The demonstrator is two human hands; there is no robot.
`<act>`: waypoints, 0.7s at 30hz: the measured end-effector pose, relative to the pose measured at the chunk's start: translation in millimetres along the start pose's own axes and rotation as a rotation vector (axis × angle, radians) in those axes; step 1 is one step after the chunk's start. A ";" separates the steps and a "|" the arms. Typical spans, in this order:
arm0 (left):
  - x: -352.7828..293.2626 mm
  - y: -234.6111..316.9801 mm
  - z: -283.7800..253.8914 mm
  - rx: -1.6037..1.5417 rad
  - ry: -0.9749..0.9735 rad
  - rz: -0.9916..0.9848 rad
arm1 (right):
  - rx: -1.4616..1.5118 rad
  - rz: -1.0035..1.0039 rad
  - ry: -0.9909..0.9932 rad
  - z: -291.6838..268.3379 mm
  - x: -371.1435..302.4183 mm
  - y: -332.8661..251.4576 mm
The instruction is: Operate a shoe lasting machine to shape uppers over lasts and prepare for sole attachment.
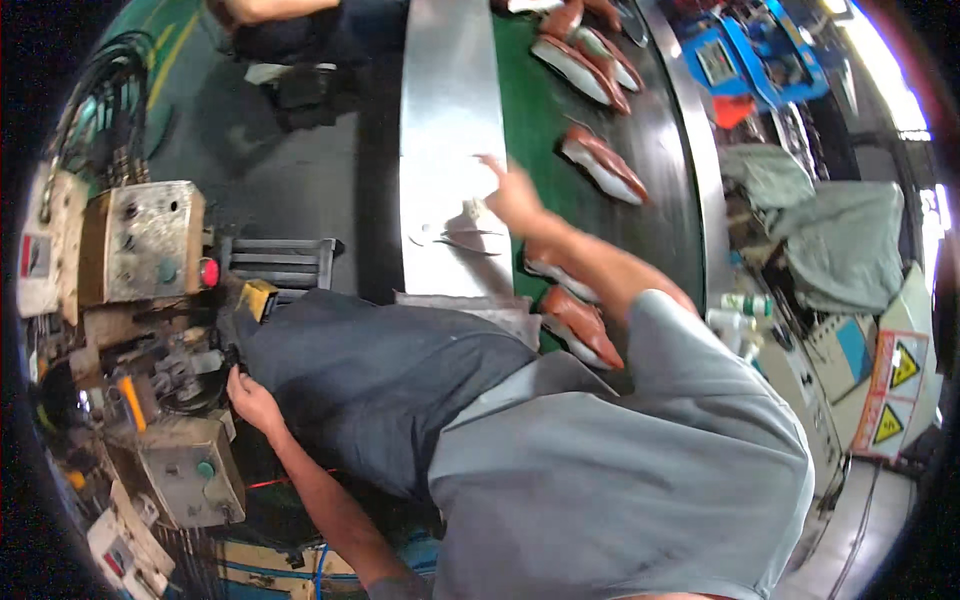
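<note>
My left hand [255,402] is at the machine on the left, its fingers closed at a small dark part [231,358] that I cannot make out clearly. My right hand [515,203] reaches over the shiny metal table strip [450,90], one finger stretched out and nothing visible in its grip. Just left of it, a small pale thing with a dark edge [472,238] lies on the metal; glare hides its kind. Brown shoes with white soles lie on the green conveyor belt, one shoe [605,165] beyond my right forearm and another shoe [580,328] nearer my body.
Metal control boxes, one with a red button [208,273], and a yellow part [257,299] crowd the left. More shoes [580,65] sit farther up the belt. A blue frame [750,60] and a grey cover [840,245] stand right. Another person's arm [280,8] shows at the top.
</note>
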State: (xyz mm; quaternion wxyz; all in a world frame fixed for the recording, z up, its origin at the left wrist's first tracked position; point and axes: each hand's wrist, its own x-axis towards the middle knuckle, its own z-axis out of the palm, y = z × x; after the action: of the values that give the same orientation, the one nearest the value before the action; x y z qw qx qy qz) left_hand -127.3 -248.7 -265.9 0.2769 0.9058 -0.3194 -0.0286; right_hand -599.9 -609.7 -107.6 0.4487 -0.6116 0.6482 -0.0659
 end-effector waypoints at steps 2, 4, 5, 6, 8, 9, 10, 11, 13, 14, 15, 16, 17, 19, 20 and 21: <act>11.4 34.4 9.7 -0.008 0.003 0.002 | -0.474 -0.442 0.719 -120.2 15.2 145.6; 7.4 35.8 -6.9 0.003 -0.004 -0.020 | -0.451 0.027 0.631 -200.1 -39.5 223.0; 6.7 38.5 -10.4 -0.013 -0.002 -0.045 | -0.465 0.216 0.629 -228.2 -67.7 283.1; 6.6 37.9 -12.3 -0.006 -0.015 -0.031 | -0.478 0.288 0.589 -241.1 -105.6 335.8; 5.6 51.4 55.5 -0.159 -0.098 -0.017 | -0.740 0.409 0.043 -299.5 -223.0 462.7; 7.8 33.6 5.3 -0.040 -0.055 -0.015 | -0.715 0.434 -0.288 -219.9 -226.0 458.6; -6.2 38.2 52.0 -0.128 -0.115 -0.040 | -0.529 0.209 -0.333 -233.7 -294.4 514.9; -4.9 32.2 40.3 -0.082 -0.119 -0.034 | -0.314 0.144 -0.305 -161.6 -316.4 522.4; 1.7 30.0 -19.4 0.024 -0.063 -0.017 | -0.385 0.289 -0.284 -62.6 -290.2 398.5; -0.4 50.2 -8.5 0.007 -0.101 -0.048 | -0.331 0.297 -0.191 -46.0 -292.7 384.0; -3.9 64.5 -0.5 -0.005 -0.133 -0.088 | -0.303 0.296 -0.036 -28.6 -282.0 381.4; -2.2 67.7 2.7 -0.010 -0.132 -0.083 | -0.269 0.281 0.113 -16.3 -269.5 379.2; -0.5 55.7 -1.8 0.008 -0.123 -0.038 | -0.263 0.268 0.100 -14.3 -262.0 365.6; -1.0 54.3 -4.4 0.020 -0.112 0.001 | -0.126 0.286 0.068 -35.7 -248.1 324.1; -2.6 67.9 -3.3 -0.054 -0.088 -0.014 | -0.130 0.287 0.075 -39.3 -234.9 319.7; -4.9 80.5 -6.2 -0.124 -0.059 -0.032 | -0.121 0.298 0.095 -40.3 -216.5 316.0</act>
State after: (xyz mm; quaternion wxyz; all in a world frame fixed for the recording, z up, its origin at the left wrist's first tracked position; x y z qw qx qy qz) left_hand -175.1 -294.5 -219.5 0.3223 0.8907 -0.3106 -0.0794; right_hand -891.1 -367.1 -175.8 0.3845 -0.5311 0.7550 0.0116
